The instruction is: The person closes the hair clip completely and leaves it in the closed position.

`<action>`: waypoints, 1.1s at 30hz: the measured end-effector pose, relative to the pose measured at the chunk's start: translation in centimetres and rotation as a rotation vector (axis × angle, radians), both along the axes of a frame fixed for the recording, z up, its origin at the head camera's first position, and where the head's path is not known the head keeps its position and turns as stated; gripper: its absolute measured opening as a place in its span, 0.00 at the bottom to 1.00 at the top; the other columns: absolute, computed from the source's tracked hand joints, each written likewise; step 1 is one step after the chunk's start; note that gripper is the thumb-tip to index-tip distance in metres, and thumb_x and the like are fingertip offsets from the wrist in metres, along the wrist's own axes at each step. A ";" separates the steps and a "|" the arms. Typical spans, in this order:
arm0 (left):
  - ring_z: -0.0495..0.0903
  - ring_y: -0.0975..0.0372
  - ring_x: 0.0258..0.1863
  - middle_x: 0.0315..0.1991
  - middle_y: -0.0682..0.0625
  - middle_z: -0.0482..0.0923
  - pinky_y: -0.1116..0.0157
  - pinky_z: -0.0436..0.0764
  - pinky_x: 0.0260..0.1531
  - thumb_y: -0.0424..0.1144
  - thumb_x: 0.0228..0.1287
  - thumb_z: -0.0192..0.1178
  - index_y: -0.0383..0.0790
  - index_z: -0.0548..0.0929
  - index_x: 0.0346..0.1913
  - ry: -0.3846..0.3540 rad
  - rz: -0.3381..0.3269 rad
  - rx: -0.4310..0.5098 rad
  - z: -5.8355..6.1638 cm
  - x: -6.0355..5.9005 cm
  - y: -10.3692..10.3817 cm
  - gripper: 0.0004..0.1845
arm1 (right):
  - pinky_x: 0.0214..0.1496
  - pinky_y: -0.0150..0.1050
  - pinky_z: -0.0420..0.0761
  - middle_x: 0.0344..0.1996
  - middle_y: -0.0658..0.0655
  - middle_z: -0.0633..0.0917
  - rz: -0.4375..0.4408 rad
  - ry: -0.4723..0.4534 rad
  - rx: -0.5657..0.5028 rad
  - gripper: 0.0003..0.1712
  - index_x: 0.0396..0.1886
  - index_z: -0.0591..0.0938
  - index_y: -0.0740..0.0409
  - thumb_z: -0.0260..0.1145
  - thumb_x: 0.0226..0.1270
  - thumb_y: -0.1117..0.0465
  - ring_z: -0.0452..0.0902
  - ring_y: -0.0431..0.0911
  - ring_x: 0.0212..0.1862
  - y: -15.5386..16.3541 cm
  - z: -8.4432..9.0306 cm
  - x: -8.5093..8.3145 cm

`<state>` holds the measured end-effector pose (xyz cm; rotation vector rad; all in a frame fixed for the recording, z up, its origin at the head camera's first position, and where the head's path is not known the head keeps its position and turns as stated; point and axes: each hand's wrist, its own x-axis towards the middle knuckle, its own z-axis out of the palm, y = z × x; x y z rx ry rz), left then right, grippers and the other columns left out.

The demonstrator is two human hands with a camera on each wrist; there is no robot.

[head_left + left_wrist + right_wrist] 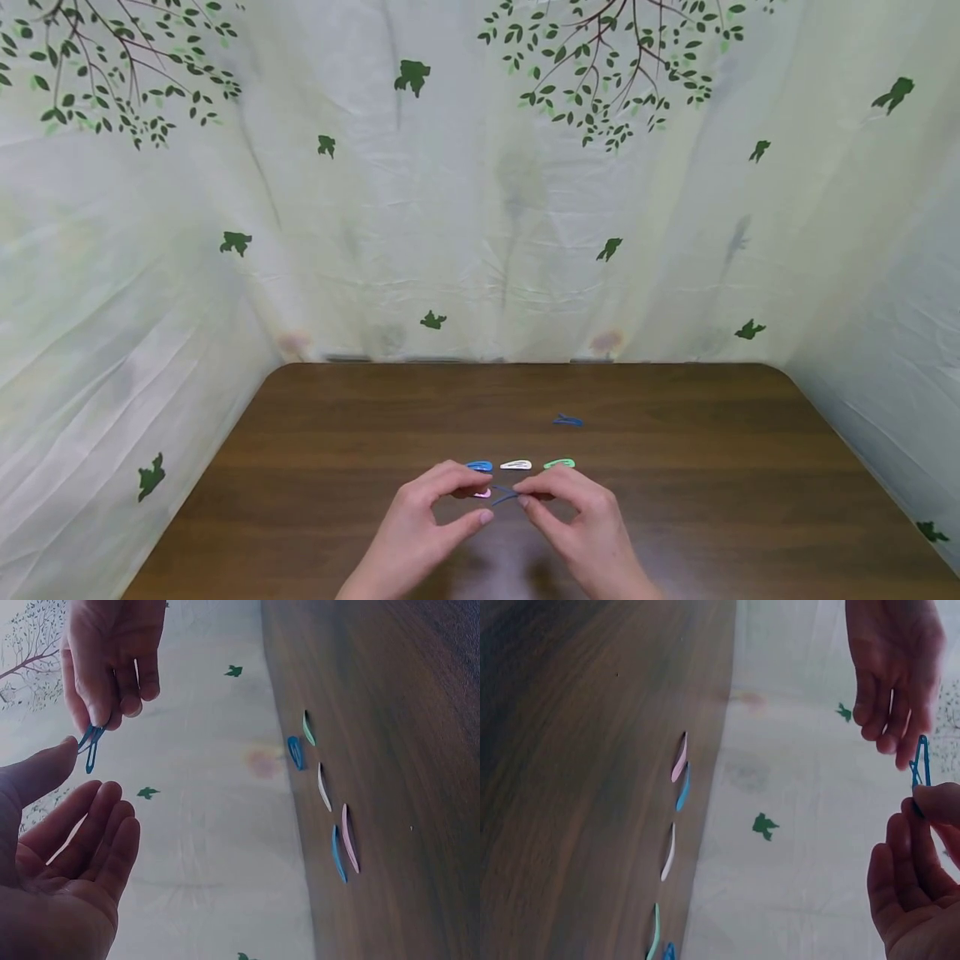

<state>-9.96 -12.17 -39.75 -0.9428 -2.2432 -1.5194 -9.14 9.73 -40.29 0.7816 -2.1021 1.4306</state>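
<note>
Above the near edge of the dark wood-grain bench (675, 400), the right hand (577, 508) pinched a thin blue teardrop-shaped snap hair clip (506, 497) in a narrow grip, while the left hand (427, 517), fingers loosely curled, touched its tip with the thumb.

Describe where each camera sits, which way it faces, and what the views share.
Head: above, facing down and forward at the table; both hands show.
Left wrist: behind the left hand, facing the right hand.
Right wrist: behind the right hand.
Shared: the dark blue hair clip between the fingers.
</note>
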 end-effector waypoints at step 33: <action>0.82 0.62 0.37 0.35 0.54 0.84 0.68 0.80 0.40 0.29 0.58 0.70 0.44 0.88 0.39 0.093 0.012 0.135 -0.1 0.1 0.3 0.08 | 0.34 0.31 0.80 0.31 0.53 0.85 0.139 0.176 -0.082 0.18 0.40 0.86 0.59 0.74 0.50 0.79 0.79 0.40 0.32 -1.1 1.0 0.4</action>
